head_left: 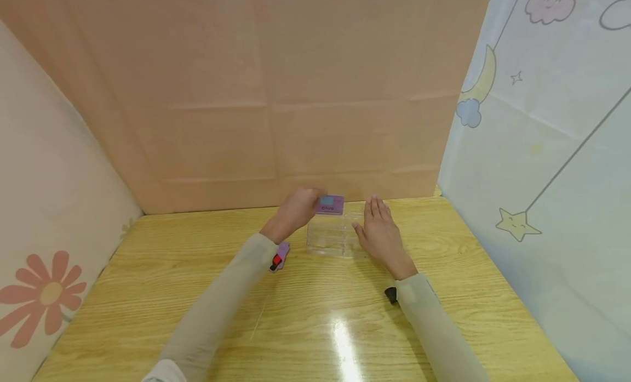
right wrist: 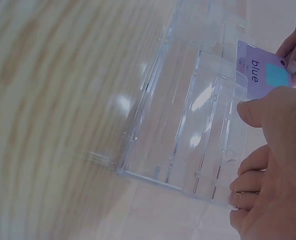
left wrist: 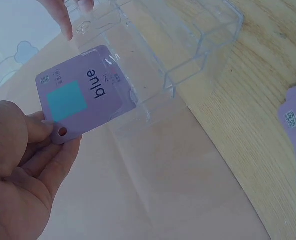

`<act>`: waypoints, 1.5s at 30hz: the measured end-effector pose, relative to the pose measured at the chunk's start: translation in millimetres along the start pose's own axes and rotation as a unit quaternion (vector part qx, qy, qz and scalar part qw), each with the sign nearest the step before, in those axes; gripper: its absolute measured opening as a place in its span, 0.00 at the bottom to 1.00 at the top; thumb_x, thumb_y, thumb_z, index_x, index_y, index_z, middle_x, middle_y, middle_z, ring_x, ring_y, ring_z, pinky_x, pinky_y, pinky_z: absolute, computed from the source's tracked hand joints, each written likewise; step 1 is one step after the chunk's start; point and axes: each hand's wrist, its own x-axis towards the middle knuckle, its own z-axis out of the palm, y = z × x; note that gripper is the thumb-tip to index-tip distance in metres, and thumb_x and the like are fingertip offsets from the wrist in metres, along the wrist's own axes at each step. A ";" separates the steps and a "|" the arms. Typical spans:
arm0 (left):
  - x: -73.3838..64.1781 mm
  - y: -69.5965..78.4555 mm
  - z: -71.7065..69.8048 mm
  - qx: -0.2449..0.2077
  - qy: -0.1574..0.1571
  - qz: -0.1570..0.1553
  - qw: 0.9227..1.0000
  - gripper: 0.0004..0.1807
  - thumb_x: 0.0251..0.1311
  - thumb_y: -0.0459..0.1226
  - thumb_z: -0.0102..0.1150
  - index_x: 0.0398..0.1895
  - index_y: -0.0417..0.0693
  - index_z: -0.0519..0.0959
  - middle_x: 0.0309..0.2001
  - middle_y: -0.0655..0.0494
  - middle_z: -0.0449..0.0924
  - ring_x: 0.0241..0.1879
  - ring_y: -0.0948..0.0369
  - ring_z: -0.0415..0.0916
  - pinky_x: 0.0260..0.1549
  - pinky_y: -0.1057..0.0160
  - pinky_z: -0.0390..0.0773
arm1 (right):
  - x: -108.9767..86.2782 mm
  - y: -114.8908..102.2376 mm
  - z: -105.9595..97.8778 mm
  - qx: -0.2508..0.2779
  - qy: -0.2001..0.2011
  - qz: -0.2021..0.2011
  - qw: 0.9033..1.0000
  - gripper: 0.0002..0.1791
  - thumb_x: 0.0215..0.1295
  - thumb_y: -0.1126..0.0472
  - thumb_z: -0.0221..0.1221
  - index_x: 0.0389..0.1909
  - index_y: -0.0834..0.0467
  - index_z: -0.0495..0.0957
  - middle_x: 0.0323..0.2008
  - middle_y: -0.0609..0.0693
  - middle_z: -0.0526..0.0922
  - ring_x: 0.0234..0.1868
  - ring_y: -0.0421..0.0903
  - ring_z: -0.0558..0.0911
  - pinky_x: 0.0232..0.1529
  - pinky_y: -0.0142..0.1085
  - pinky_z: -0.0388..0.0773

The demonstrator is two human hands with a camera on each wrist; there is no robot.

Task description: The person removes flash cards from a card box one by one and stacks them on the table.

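Observation:
My left hand [head_left: 296,211] pinches a corner of a purple card [left wrist: 95,97] between thumb and fingers, beside a punched hole. The card bears a light blue square and the word "blue". Its far edge sits behind the clear lip of the back tier of a transparent stepped holder [head_left: 326,240], as the left wrist view shows. My right hand [head_left: 382,237] lies along the holder's right side with fingers extended, fingertips right at its edge in the right wrist view. Several rows of clear slots [right wrist: 185,115] run across the holder.
More purple cards [head_left: 283,249], with a red and black patch on top, lie on the wooden table [head_left: 197,294] left of the holder. A beige backdrop [head_left: 266,97] rises behind the table. Patterned white panels [head_left: 542,152] stand at both sides. A small black object [head_left: 391,295] shows by the right cuff.

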 end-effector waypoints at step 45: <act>-30.2 -32.2 -51.4 -0.148 -0.004 -0.078 0.986 0.17 0.76 0.28 0.52 0.60 0.43 0.85 0.57 0.40 0.87 0.39 0.50 0.81 0.29 0.64 0.70 | -5.6 2.7 -5.8 -0.006 -0.004 -0.013 1.000 0.42 0.82 0.46 0.51 0.78 0.77 0.54 0.79 0.76 0.53 0.83 0.69 0.55 0.83 0.60 0.54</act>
